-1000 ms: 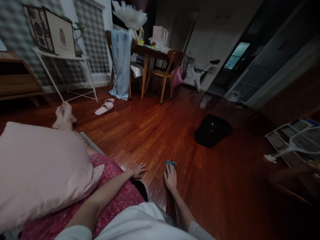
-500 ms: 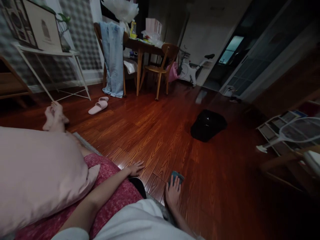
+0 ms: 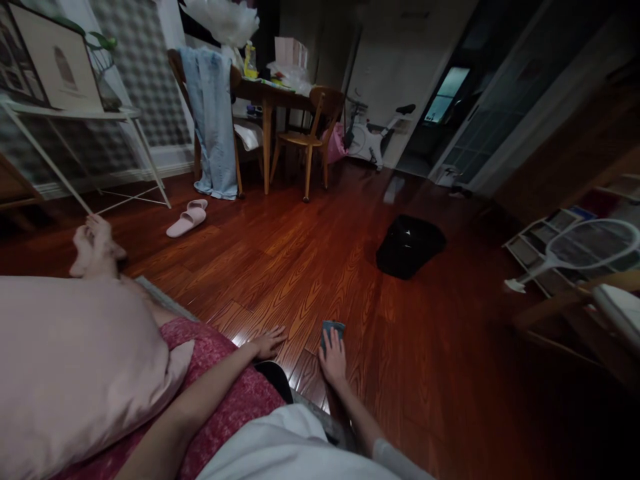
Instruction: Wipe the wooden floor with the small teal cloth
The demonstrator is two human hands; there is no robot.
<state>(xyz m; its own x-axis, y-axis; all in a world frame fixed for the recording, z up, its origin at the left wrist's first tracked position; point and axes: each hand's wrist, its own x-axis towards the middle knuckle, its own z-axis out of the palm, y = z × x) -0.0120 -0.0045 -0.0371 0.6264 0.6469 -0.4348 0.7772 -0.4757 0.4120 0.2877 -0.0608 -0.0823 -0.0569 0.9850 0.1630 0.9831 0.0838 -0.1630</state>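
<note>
My right hand lies flat with its fingers spread over a small blue-grey cloth on the wooden floor. The palm and fingers cover much of the cloth, while its far edge shows beyond the fingertips. To the left, my left hand hangs over or rests on the floor with fingers stretched out, holding nothing; whether it touches the boards I cannot tell. My left forearm crosses red patterned fabric on my lap. A pale pink pillow lies over my legs.
A black bin-like container is on the floor ahead. Pink slippers lie near a white side table. Jeans hang on a chair by the wooden table. On the right are a racket and a shelf.
My right hand has slid forward and a little left over the floor, and the cloth has moved with it. The left hand stays nearly in place. The view has shifted slightly right.
</note>
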